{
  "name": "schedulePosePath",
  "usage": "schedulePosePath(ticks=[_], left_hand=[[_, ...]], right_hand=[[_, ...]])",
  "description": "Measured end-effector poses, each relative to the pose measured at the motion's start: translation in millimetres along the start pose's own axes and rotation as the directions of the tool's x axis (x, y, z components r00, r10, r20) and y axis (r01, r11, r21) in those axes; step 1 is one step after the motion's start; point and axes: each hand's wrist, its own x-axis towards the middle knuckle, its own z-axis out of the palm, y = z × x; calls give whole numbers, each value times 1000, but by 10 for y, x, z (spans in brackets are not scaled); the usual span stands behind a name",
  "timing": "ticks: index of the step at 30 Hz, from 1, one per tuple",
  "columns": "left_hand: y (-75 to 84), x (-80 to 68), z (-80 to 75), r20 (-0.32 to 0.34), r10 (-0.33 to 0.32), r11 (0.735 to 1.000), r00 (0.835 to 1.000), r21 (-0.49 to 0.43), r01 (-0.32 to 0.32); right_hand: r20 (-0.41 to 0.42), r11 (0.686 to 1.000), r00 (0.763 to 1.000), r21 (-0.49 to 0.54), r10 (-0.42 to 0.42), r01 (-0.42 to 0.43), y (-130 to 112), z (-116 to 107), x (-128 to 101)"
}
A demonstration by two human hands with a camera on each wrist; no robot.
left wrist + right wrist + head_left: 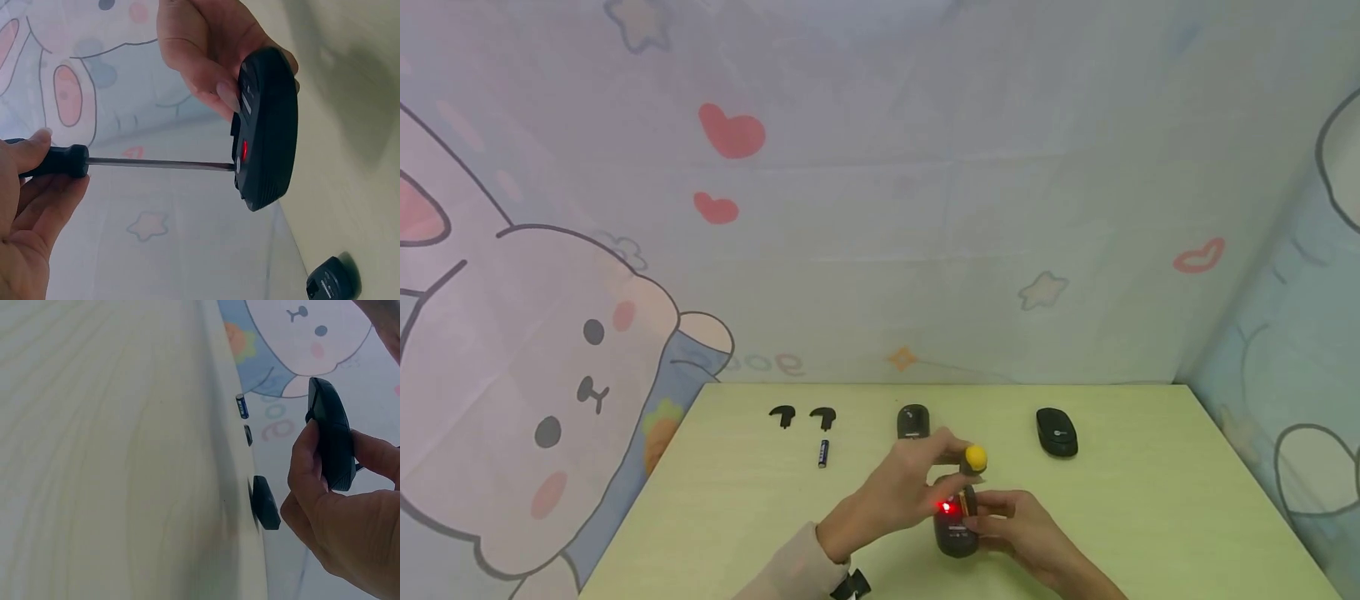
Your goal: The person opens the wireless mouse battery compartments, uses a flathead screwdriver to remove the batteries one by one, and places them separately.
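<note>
Head view: high above near edge of worktop [1150, 500], faces forward and down; both hands low centre, at 6 o'clock, fairly far off.

Left wrist view: very close, rolled sideways; worktop runs up frame's right side, at 3 o'clock; looks along screwdriver [125, 162] toward black mouse [265, 131].

Right wrist view: very close, also rolled; worktop fills left half, at 9 o'clock; held mouse at 3 o'clock.

Shared: all three views catch held mouse; head and right wrist views share battery [242, 406].
</note>
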Motion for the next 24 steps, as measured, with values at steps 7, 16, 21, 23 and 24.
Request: schedulePosePath(ticks=[7, 16, 21, 23, 24], left_hand=[[-13, -4, 1, 26, 55, 997, 998, 56, -56], [2, -26, -4, 21, 121, 984, 992, 130, -123], [-51, -24, -39, 25, 111, 992, 993, 60, -112], [-83, -16, -57, 15, 91, 995, 996, 27, -91], [-99, -13, -66, 11, 80, 997, 997, 15, -80]], right_hand=[[28, 1000, 1000, -7, -8, 8, -30, 30, -26], [21, 1000, 1000, -1, -11, 11, -17, 32, -40], [23, 1000, 999, -9, -22, 23, -13, 45, -32], [30, 999, 999, -17, -27, 28, -13, 50, -34], [32, 999, 999, -22, -26, 26, -11, 53, -36]])
